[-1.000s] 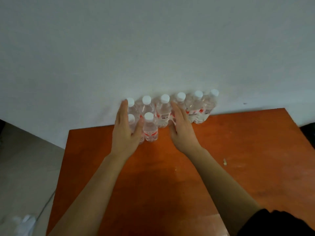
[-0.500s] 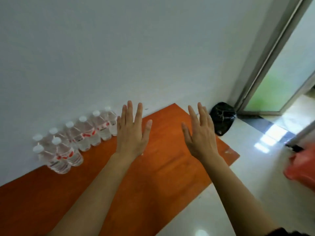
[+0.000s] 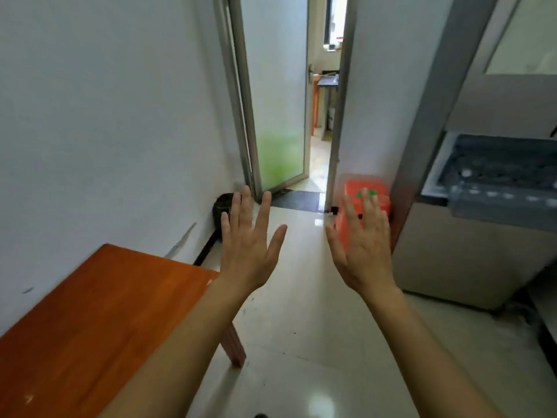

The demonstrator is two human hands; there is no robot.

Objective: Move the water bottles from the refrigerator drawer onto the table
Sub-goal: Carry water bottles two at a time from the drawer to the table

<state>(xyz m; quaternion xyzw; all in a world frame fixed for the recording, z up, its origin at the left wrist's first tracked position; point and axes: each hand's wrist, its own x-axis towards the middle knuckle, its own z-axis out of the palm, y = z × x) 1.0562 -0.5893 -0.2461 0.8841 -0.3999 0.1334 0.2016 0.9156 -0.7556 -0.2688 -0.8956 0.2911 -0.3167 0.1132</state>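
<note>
Your left hand [image 3: 248, 248] and right hand [image 3: 363, 251] were raised over the floor [image 3: 301, 342], fingers spread, grasping nothing. The table [image 3: 90, 312] lay near left; the open drawer [image 3: 500, 182], bottles [image 3: 491, 193] blurred inside, stood far right beside an orange stool [image 3: 366, 185].

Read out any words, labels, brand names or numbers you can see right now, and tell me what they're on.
No text can be read.
Orange box: a green mark on top, too blurred to read.
Refrigerator drawer: pale blurred spots, nothing readable.
Table, door: no writing.
</note>
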